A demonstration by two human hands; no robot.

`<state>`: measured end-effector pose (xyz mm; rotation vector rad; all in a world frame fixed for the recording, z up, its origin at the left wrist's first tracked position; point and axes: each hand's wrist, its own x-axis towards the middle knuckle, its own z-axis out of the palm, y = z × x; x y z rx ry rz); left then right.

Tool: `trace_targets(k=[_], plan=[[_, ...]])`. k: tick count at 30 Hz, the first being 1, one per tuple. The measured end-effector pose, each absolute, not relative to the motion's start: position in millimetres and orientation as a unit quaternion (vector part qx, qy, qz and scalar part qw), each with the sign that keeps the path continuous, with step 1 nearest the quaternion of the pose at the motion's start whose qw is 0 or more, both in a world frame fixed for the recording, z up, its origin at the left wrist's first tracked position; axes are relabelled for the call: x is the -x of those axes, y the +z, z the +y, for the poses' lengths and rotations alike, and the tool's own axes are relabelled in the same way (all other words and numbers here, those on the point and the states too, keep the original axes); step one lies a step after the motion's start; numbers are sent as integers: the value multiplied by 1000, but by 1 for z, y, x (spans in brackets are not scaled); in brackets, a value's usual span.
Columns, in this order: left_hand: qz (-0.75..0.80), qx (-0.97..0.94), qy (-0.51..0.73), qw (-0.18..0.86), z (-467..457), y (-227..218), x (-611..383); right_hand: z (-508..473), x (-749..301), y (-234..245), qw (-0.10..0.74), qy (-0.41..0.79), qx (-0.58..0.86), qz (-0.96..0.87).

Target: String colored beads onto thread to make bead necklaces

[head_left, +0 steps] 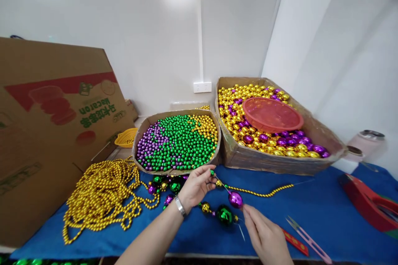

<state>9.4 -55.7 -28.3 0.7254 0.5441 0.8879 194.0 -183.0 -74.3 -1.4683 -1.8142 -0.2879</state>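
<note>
My left hand [195, 186] is closed in a pinch on a bead string just in front of the small bead box, with a small green bead at its fingertips. A large purple bead [235, 199] sits on the string between my hands. My right hand [264, 236] pinches the string or a thin needle just below that purple bead. A large green bead [224, 214] and smaller gold ones lie strung beneath. A thin gold bead strand [264, 193] trails to the right over the blue cloth [323, 207].
A cardboard box of small green, purple and gold beads [177, 140] stands ahead. A bigger box of large gold and purple beads [280, 145] holds a red plastic bowl [272, 114]. Gold bead strands [99, 194] are piled left. Thread snips [306, 238], red tape dispenser [370, 203], big carton [46, 132].
</note>
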Motion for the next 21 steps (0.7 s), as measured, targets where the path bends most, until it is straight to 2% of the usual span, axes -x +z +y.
trace_targets(k=[21], plan=[[275, -312, 440, 796, -64, -29, -23, -186, -199, -79, 361, -139, 586, -712]])
